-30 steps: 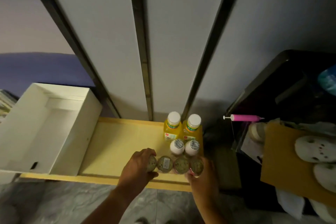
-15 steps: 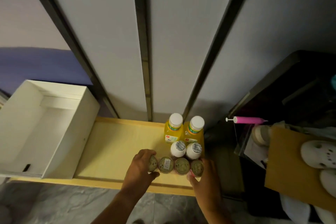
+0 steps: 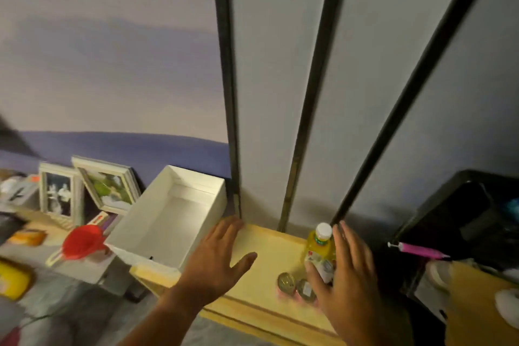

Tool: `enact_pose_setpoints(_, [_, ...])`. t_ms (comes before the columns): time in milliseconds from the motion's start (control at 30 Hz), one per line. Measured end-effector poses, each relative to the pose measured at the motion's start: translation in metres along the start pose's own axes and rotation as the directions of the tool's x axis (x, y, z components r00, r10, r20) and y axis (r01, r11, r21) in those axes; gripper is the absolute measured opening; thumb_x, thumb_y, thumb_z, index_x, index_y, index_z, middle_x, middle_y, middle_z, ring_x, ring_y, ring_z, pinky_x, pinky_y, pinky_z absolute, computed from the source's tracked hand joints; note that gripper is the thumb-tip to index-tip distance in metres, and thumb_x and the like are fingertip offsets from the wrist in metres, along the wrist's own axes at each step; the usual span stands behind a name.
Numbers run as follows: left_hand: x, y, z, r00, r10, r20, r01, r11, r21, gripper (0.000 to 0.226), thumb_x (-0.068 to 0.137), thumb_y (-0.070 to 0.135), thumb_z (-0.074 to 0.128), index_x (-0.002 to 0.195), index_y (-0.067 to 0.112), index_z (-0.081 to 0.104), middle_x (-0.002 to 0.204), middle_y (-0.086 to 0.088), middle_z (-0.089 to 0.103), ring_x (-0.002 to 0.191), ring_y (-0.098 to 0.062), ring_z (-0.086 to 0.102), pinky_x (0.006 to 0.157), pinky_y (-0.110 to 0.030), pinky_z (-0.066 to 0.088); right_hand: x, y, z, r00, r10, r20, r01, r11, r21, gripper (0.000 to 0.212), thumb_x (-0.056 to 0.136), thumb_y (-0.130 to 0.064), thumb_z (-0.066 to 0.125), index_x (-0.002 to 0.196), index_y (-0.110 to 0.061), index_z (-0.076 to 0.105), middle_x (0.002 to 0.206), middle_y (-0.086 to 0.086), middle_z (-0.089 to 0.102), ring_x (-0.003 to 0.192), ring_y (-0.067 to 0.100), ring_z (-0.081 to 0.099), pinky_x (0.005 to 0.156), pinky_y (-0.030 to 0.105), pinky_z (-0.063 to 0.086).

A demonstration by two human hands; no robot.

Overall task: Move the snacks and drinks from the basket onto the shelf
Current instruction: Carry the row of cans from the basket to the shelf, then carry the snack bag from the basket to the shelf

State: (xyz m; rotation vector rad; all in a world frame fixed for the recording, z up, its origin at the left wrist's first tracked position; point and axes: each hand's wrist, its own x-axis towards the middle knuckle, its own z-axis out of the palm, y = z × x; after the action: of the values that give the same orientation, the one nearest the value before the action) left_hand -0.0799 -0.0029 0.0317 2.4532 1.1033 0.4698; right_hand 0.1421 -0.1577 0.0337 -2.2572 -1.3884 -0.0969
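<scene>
Along the foot of the panelled wall runs the yellow shelf [image 3: 269, 250], the largest thing before me, and its near edge crosses under my wrists. At its left end sits a white box [image 3: 171, 222], open-topped and with nothing in it that I can see. My left hand [image 3: 216, 258] hovers flat above the bare middle of the shelf, fingers spread and holding nothing. My right hand [image 3: 345, 275] is likewise spread wide and grips nothing, its palm turned toward the drinks at the right end; whether it touches them I cannot tell. Past that end stands a dark cabinet [image 3: 460, 205] with a pink pump [image 3: 418, 248] lying at its edge, close enough to catch my right arm. Further left, on the floor side, lean two picture frames [image 3: 84, 194], and nearer lies a red strainer [image 3: 84, 243]. Smaller again is the juice bottle [image 3: 320, 244], upright by the wall, with a small yogurt bottle [image 3: 323, 265] just in front of it and two sealed cups [image 3: 297, 285] nearest me, partly hidden by my fingers. I judge this lot set down and both hands free. The basket is out of sight, so the next move calls for turning to find it; clutter on the left looks the likely hindrance.
</scene>
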Motion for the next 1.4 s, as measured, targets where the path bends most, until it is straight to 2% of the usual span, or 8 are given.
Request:
enact_pose_setpoints(67, [-0.013,-0.005,-0.043,0.998,0.002,-0.064,0.002,0.998,0.069,0.071,0.090,0.070,0.042,0.149,0.031,0.032,0.157,0.009,0.031,0.142,-0.014,0.030,0.113,-0.025,0.023,0.013,-0.049,-0.006,0.996,-0.081,0.048,0.081,0.997,0.000,0.088,0.084,-0.074,0.044,0.154,-0.023,0.027,0.163,-0.004,0.023,0.145,0.022,0.027,0.114,0.044,0.036])
enact_pose_setpoints(167, [-0.051,-0.032,-0.105,0.983,-0.079,-0.163,0.104,0.983,0.154,0.074,0.091,0.073,0.033,0.153,0.034,0.021,0.163,0.010,0.015,0.148,-0.015,0.017,0.117,-0.031,0.015,0.017,-0.130,-0.009,0.972,-0.229,0.059,0.227,0.973,0.041,0.083,0.086,-0.071,0.041,0.153,-0.022,0.031,0.160,-0.002,0.029,0.141,0.023,0.035,0.110,0.041,0.038])
enact_pose_setpoints(367, [-0.191,-0.123,-0.229,0.907,-0.232,-0.352,0.323,0.919,0.227,0.072,0.090,0.073,0.032,0.151,0.035,0.024,0.162,0.008,0.021,0.147,-0.016,0.022,0.118,-0.037,0.021,-0.033,-0.328,-0.004,0.895,-0.439,0.079,0.432,0.897,0.092,0.094,0.080,-0.086,0.013,0.154,-0.031,0.024,0.164,-0.006,0.021,0.145,0.023,0.030,0.111,0.042,0.040])
enact_pose_setpoints(533, [-0.360,-0.209,-0.346,0.844,-0.316,-0.433,0.452,0.855,0.256,0.072,0.090,0.072,0.032,0.151,0.032,0.028,0.161,0.005,0.026,0.145,-0.016,0.027,0.118,-0.037,0.028,-0.121,-0.507,0.008,0.820,-0.561,0.118,0.531,0.821,0.211,0.095,0.078,-0.088,0.015,0.155,-0.032,0.018,0.164,-0.007,0.020,0.147,0.022,0.025,0.112,0.048,0.039])
enact_pose_setpoints(667, [-0.477,-0.261,-0.427,0.753,-0.423,-0.504,0.589,0.775,0.230,0.074,0.088,0.074,0.030,0.149,0.033,0.029,0.160,0.004,0.028,0.144,-0.020,0.030,0.115,-0.042,0.034,-0.186,-0.634,0.013,0.734,-0.663,0.147,0.618,0.742,0.259,0.083,0.088,-0.074,0.036,0.156,-0.030,0.016,0.164,-0.004,0.018,0.149,0.025,0.020,0.118,0.047,0.030])
enact_pose_setpoints(767, [-0.538,-0.296,-0.472,0.710,-0.466,-0.528,0.643,0.734,0.218,0.082,0.082,0.079,0.020,0.149,0.032,0.029,0.160,0.004,0.028,0.144,-0.020,0.030,0.115,-0.043,0.034,-0.221,-0.711,0.019,0.685,-0.714,0.143,0.664,0.693,0.282,0.082,0.087,-0.075,0.031,0.155,-0.031,0.017,0.164,-0.006,0.019,0.147,0.023,0.023,0.116,0.044,0.032])
enact_pose_setpoints(1033, [-0.590,-0.407,-0.522,0.701,-0.533,-0.473,0.667,0.726,0.170,0.075,0.090,0.070,0.038,0.154,0.034,0.020,0.163,0.009,0.018,0.148,-0.016,0.018,0.116,-0.039,0.029,-0.246,-0.823,0.086,0.618,-0.742,0.259,0.689,0.670,0.275,0.082,0.089,-0.076,0.032,0.156,-0.032,0.012,0.164,-0.011,0.012,0.149,0.014,0.013,0.118,0.033,0.021])
enact_pose_setpoints(1400, [-0.525,-0.610,-0.572,0.820,-0.518,-0.246,0.571,0.774,0.274,0.077,0.089,0.074,0.035,0.154,0.037,0.016,0.164,0.010,0.015,0.149,-0.016,0.016,0.120,-0.042,0.025,-0.185,-0.917,0.239,0.746,-0.535,0.396,0.483,0.844,0.231,0.107,0.068,-0.093,0.002,0.153,-0.032,0.021,0.162,-0.007,0.020,0.147,0.017,0.022,0.113,0.038,0.038])
